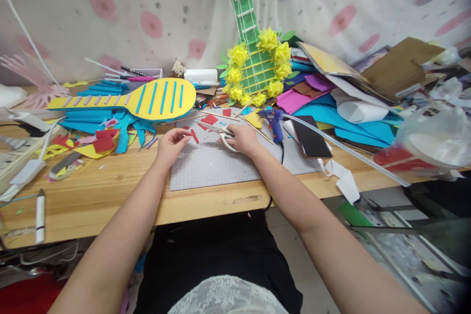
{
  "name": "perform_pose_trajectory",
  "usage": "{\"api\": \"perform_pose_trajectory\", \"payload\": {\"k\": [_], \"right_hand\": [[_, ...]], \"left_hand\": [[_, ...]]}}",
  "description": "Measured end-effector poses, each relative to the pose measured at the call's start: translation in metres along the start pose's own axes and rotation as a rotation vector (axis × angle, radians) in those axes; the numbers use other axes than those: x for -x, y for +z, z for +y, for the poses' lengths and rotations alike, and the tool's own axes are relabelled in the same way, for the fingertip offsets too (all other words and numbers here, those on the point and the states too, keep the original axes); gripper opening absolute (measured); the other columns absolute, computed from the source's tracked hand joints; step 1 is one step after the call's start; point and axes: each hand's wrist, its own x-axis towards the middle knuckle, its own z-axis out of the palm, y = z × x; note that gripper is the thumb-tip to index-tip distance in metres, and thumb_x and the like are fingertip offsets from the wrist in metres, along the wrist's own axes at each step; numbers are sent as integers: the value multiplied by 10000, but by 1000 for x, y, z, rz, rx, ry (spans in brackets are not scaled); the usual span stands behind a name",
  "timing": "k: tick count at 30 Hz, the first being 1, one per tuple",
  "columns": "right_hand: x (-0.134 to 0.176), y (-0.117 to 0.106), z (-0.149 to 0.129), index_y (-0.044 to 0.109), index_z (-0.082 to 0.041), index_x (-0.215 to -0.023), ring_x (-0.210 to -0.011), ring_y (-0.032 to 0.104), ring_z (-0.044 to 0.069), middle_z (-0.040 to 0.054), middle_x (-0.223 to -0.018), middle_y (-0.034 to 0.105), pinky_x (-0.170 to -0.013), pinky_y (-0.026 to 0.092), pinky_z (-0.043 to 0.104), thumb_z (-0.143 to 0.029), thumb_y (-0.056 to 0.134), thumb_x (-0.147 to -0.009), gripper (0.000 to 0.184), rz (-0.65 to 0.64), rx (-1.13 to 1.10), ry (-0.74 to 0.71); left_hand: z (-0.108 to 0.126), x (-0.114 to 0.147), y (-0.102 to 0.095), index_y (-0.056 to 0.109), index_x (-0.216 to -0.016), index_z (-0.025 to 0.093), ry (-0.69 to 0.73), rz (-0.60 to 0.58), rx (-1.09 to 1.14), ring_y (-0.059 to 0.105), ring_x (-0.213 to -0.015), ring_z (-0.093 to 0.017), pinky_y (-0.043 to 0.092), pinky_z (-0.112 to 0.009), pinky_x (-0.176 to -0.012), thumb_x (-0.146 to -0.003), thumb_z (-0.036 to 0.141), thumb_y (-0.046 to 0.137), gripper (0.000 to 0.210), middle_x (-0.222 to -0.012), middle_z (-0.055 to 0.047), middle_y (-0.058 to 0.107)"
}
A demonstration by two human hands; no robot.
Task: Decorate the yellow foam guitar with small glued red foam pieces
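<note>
Wooden table (pixel 91 191): spans the view. Gray cutting mat (pixel 217 171): flat on the table. Green guitar-shaped piece (pixel 257 71): propped upright behind the mat, ringed with yellow flowers (pixel 268 39). Yellow guitar-shaped piece (pixel 158 100): lying at left, striped with blue strips (pixel 164 97). Dark-screened phone (pixel 311 136): at the mat's right side. Right hand (pixel 243 138): above the mat, fingers wrapped about the white handles of the scissors. Left hand (pixel 172 146): at the mat's left side, thumb and fingertips pinching the small red strip. Blue glue gun (pixel 275 125): between right hand and phone. Scissors (pixel 220 130): blades pointing leftward. Red scraps (pixel 209 119): loose on the mat, near the blades. Small red strip (pixel 191 133): at the left fingertips.
</note>
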Motion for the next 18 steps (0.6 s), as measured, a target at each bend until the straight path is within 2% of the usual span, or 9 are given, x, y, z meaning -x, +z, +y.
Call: {"api": "perform_pose_trajectory", "payload": {"k": [6, 11, 18], "right_hand": [[0, 1, 1, 637, -188, -897, -783, 583, 184, 71, -873, 687, -577, 234, 260, -585, 479, -798, 439, 9, 1, 7], [0, 1, 1, 639, -181, -893, -790, 587, 190, 78, -869, 685, -578, 239, 263, -599, 477, -792, 460, 6, 4, 0], [2, -1, -3, 639, -185, -894, -774, 581, 180, 70, -860, 683, -579, 241, 261, -599, 482, -793, 454, -26, -2, -44]], "left_hand": [[-4, -1, 1, 673, -824, 150, -31, -7, 13, 526, -597, -110, 383, -234, -556, -673, 309, 653, 220, -758, -45, 660], [-1, 0, 1, 694, -829, 156, -36, 8, 9, 573, -684, -131, 418, -234, -591, -681, 304, 634, 217, -874, -66, 692], [5, 0, 1, 705, -822, 158, -51, 42, 31, 494, -546, -91, 407, -225, -537, -677, 307, 646, 215, -787, -45, 689]]}}
